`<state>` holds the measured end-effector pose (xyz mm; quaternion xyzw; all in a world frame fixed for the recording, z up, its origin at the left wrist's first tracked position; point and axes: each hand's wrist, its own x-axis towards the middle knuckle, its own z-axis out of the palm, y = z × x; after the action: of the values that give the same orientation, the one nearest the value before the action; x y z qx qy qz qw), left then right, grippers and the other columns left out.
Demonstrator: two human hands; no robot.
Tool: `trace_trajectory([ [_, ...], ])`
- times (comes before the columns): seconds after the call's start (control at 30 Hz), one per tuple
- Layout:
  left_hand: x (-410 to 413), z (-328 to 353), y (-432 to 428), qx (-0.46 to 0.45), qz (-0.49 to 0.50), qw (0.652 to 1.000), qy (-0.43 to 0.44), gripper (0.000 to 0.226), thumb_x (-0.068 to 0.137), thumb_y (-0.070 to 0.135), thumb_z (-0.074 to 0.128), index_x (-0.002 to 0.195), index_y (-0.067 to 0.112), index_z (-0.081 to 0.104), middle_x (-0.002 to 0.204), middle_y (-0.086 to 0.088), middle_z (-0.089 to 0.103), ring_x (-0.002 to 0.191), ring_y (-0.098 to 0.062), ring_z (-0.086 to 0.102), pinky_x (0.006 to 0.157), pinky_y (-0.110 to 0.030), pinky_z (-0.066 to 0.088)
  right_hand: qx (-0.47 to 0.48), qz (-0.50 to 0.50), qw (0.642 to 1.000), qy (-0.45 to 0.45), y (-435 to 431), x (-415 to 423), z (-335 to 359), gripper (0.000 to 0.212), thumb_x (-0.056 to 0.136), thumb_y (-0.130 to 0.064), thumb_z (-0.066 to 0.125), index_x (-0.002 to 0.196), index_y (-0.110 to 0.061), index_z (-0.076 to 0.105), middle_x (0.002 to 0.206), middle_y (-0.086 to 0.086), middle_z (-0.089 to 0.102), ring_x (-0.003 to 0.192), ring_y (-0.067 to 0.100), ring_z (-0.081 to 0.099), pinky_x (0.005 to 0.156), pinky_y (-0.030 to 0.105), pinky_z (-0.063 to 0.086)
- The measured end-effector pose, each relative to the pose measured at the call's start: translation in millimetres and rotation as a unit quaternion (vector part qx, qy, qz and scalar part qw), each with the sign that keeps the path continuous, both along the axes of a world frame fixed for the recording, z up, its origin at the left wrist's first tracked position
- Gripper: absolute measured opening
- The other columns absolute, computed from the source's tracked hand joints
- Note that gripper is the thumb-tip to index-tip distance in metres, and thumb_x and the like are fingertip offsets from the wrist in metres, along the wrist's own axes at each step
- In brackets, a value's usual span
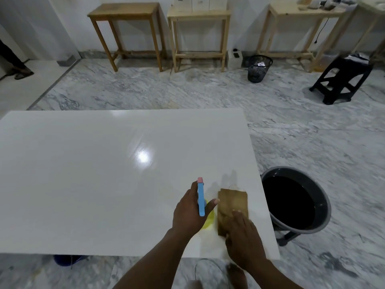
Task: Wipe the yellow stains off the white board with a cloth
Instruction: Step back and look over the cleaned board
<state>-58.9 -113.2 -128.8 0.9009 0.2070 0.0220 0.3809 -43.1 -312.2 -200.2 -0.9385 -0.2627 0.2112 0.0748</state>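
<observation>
A large glossy white board (pixel 104 174) lies flat in front of me. Near its front right corner my left hand (pixel 188 211) grips a spray bottle (pixel 201 199) with a blue trigger head, a pink nozzle tip and a yellow body mostly hidden under the hand. Just to its right a folded brown cloth (pixel 231 203) lies on the board, and my right hand (pixel 242 236) presses flat on the cloth's near end. A faint yellowish smear (pixel 232 180) shows on the board just beyond the cloth.
A grey bucket (pixel 325 207) holding dark water stands on the floor right of the board. Farther back are several wooden tables (pixel 127 11), a black mesh waste bin (pixel 259 68) and a black plastic stool (pixel 343 80). A blue object (pixel 68 260) sits under the board's front edge.
</observation>
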Motion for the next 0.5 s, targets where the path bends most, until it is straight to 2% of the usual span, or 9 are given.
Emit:
trace_trajectory([
  [0.07,-7.1,-5.6,4.7,-0.023,-0.003,0.999,0.023,0.082,0.088,0.077,0.062,0.153,0.032,0.038,0.097,0.010,0.065,0.090,-0.013,0.068,0.085,-0.031,0.061,0.011,-0.014,1.000,0.009,4.0,1.0,0.9,0.059,0.066,-0.025,0.068,0.125,-0.018,0.062,0.133,0.009,0.060,0.122,0.036,0.059,0.089,0.043,0.057],
  [0.1,-10.0,-5.9,4.8,-0.036,0.000,0.999,0.034,0.078,0.090,0.074,0.064,0.152,0.035,0.038,0.104,0.007,0.066,0.094,-0.015,0.068,0.088,-0.034,0.061,0.006,-0.013,1.000,0.013,7.0,1.2,3.1,0.061,0.071,-0.025,0.065,0.132,-0.018,0.058,0.139,0.008,0.054,0.128,0.036,0.053,0.095,0.043,0.054],
  [0.17,-13.1,-3.8,1.8,-0.058,0.007,0.996,0.063,0.054,0.093,0.066,0.066,0.132,0.032,0.051,0.111,0.005,0.064,0.098,-0.017,0.066,0.088,-0.033,0.055,0.000,-0.013,0.999,0.034,11.7,0.7,7.1,0.061,0.080,-0.024,0.056,0.141,-0.019,0.048,0.149,0.007,0.042,0.140,0.035,0.037,0.106,0.042,0.046],
  [0.23,-15.6,0.3,-1.6,-0.068,0.002,0.994,0.089,0.040,0.096,0.060,0.067,0.118,0.029,0.055,0.115,0.006,0.059,0.100,-0.015,0.061,0.087,-0.029,0.047,0.005,-0.020,0.999,0.044,14.2,2.5,13.5,0.056,0.084,-0.023,0.051,0.140,-0.020,0.047,0.151,0.005,0.037,0.143,0.031,0.030,0.107,0.038,0.043],
  [0.33,-18.6,1.8,-0.9,-0.068,-0.020,0.991,0.110,0.052,0.096,0.057,0.069,0.133,0.024,0.053,0.121,0.007,0.054,0.106,-0.016,0.058,0.090,-0.028,0.043,-0.003,-0.008,0.999,0.053,12.8,7.6,21.1,0.053,0.087,-0.024,0.050,0.141,-0.022,0.045,0.153,0.001,0.033,0.142,0.025,0.028,0.103,0.030,0.040],
  [0.5,-25.9,-3.3,5.9,-0.035,-0.066,0.986,0.152,0.060,0.095,0.056,0.070,0.141,0.029,0.044,0.134,0.001,0.057,0.119,-0.023,0.062,0.102,-0.038,0.053,-0.007,-0.005,0.998,0.067,8.3,3.9,22.7,0.055,0.090,-0.024,0.050,0.145,-0.023,0.040,0.160,0.000,0.023,0.148,0.024,0.020,0.106,0.030,0.039],
])
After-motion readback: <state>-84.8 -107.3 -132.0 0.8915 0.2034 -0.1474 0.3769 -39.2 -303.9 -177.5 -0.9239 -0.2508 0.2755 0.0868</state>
